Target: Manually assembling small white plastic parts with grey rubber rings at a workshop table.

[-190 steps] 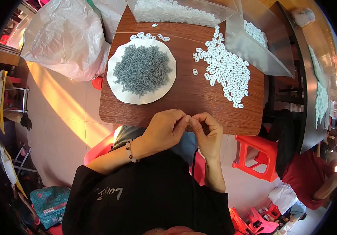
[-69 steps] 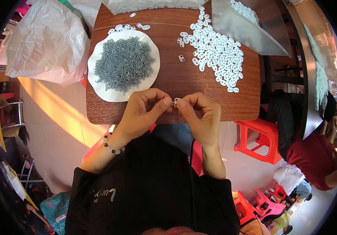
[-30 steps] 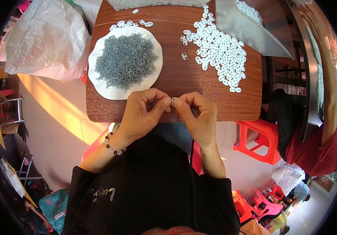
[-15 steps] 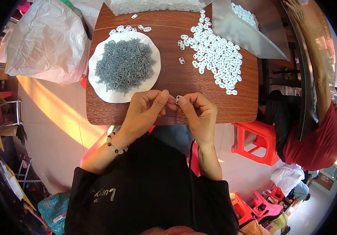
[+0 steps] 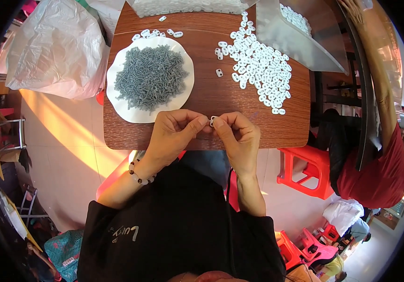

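Above the near edge of the table, my right hand (image 5: 239, 141) is closed in a pinch on a small white oval two-hole piece (image 5: 212, 120). My left hand (image 5: 176, 134) meets it from the left, thumb and forefinger pressed together beside the piece. Whatever those left fingers hold is too small or hidden to make out. Just beyond my left hand stands a white wavy-rimmed plate (image 5: 188, 89), heaped with small grey screw-like pieces (image 5: 150, 77). A spread of loose white two-hole pieces (image 5: 263, 70) lies beyond my right hand.
The brown wooden table (image 5: 206, 94) also bears a translucent bin (image 5: 300, 42) at the far right and another container (image 5: 188, 7) at the back. A large white bag (image 5: 58, 49) stands left, a red stool (image 5: 305, 171) right. Another person's arm (image 5: 382, 80) reaches along the right side.
The left thumb and forefinger have closed in against the white piece; before, the thumb was raised and the fingers reached forward. The right hand keeps its pinch almost unmoved.
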The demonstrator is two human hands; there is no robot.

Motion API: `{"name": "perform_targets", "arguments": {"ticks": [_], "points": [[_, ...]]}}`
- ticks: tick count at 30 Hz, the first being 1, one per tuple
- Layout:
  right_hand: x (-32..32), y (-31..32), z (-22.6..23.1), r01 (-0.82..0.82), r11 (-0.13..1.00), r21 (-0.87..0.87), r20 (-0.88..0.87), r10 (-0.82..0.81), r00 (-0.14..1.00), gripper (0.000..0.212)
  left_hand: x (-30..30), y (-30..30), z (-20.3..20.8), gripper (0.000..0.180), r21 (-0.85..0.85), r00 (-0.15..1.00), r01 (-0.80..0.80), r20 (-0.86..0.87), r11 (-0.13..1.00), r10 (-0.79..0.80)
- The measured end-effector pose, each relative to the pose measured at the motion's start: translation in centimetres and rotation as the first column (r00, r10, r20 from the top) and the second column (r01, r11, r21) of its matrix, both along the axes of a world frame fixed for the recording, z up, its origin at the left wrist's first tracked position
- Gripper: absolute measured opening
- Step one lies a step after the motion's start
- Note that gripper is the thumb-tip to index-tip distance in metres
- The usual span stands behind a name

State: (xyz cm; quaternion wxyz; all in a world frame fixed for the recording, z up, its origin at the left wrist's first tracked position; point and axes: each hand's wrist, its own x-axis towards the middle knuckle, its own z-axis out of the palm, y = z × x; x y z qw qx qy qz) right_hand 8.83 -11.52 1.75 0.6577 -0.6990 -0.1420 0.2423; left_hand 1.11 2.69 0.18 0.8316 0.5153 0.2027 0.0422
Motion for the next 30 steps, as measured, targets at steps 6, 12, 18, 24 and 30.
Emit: {"name": "perform_targets", "arguments": {"ticks": [6,12,18,24,30], "points": [[-0.02,-0.06,0.47,-0.021,0.999,-0.047,-0.005,0.021,1.000,0.008,-0.19,-0.19,-0.39,0.017,0.009,0.999,-0.023,0.045,1.000,0.023],[-0.06,-0.08,0.54,-0.029,0.997,-0.072,0.016,0.030,0.999,0.008,-0.28,-0.14,-0.41,0.017,0.055,0.999,-0.032,0.040,0.998,0.030],[-0.17,0.06,0.50,-0.020,0.998,-0.066,0.029,0.022,0.999,0.008,-0.27,-0.26,-0.39,0.017,0.088,0.998,-0.042,0.041,0.995,0.039],[-0.12,0.33,0.49,-0.028,0.997,-0.068,0.051,0.032,0.998,0.007,-0.24,-0.17,-0.51,0.018,0.136,0.998,-0.048,0.040,0.990,0.042],[0.06,0.00,0.18,-0.017,0.998,-0.061,-0.007,0.017,1.000,0.008,-0.23,-0.11,-0.54,0.019,0.111,1.000,-0.012,0.010,0.994,0.011]]}}
